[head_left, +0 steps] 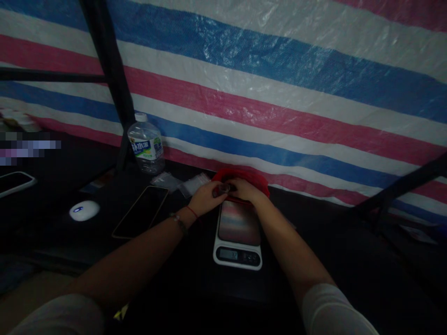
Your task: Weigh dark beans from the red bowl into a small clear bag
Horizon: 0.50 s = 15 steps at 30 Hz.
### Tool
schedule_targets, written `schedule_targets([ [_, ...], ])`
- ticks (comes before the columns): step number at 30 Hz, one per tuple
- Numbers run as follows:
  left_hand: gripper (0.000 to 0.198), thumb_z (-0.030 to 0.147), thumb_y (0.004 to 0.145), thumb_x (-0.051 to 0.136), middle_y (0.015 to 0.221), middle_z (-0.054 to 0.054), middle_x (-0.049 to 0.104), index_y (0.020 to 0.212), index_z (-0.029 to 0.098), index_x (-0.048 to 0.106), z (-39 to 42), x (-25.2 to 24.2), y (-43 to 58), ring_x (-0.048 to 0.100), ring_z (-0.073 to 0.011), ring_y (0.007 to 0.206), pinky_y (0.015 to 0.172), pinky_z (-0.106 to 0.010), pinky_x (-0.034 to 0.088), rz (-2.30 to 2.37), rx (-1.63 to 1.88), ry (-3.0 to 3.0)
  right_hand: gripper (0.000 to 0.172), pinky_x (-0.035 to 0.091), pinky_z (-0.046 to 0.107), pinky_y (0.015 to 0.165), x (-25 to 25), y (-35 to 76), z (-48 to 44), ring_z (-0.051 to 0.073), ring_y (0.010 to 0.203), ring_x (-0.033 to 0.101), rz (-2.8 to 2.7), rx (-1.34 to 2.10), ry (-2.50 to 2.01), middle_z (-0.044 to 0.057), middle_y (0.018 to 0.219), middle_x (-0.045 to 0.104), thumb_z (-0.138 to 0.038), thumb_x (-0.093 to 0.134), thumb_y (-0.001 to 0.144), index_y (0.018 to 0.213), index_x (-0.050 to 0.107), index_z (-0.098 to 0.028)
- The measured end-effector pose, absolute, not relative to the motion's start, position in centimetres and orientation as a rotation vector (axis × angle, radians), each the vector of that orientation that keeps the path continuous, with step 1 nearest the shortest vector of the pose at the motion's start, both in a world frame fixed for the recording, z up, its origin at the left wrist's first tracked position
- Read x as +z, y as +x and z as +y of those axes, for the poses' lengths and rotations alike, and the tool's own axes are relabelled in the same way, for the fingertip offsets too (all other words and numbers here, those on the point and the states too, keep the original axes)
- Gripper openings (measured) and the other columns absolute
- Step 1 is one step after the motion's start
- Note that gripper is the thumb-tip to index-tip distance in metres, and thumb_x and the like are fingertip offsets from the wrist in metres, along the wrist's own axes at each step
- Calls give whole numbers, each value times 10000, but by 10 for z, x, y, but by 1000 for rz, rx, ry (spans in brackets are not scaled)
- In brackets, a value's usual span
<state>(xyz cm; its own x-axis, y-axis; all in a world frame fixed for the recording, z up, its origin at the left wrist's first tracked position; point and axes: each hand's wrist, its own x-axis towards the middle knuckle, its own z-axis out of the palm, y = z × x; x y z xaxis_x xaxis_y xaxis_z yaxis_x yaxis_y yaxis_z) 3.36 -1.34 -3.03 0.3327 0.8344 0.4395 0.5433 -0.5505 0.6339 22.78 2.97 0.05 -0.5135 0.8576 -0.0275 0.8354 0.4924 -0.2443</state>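
Note:
Behind a white kitchen scale [239,228] with a lit display, both my hands meet at a red bag or bowl [260,179]. My left hand [206,197] is closed around a small clear container [222,189], perhaps a little bag or cup, held at the near rim of the red thing. My right hand [243,190] reaches into the red thing, fingers curled beside the clear container. Dimness hides what those fingers hold, if anything. Several clear zip bags [192,184] lie left of my left hand.
A dark phone [141,211] lies on the black table, with a white rounded object [84,210] further left. A clear plastic bottle [146,146] stands by a black metal post [111,60]. Striped tarpaulin [261,93] hangs behind. Another phone [16,182] is at the far left.

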Motion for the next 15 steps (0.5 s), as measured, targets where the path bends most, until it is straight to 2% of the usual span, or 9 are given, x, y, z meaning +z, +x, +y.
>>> schedule_targets([
  [5,320,371,807,613,1062,-44,697,1081,206,627,-11,-33,32,648,-204,958,875,-332,515,1288,1081,2190,281,441,245,886,6,231,38,189,994,639,-2639,343,-1485,73,1098,704,-160,616,827,1092,697,-205],
  [11,344,393,806,616,1027,-46,704,1090,200,630,-6,-37,31,661,-200,909,830,-312,528,1353,1101,2165,256,440,255,893,4,238,43,188,992,643,-2591,190,-1554,57,1054,719,-100,605,806,1006,726,-202],
  [15,333,392,814,606,1021,-47,704,1084,200,638,-6,-36,32,657,-205,915,819,-316,524,1346,1086,2211,257,433,266,929,2,244,43,188,1025,634,-2514,233,-1543,54,1077,713,-119,607,817,1036,716,-193],
])
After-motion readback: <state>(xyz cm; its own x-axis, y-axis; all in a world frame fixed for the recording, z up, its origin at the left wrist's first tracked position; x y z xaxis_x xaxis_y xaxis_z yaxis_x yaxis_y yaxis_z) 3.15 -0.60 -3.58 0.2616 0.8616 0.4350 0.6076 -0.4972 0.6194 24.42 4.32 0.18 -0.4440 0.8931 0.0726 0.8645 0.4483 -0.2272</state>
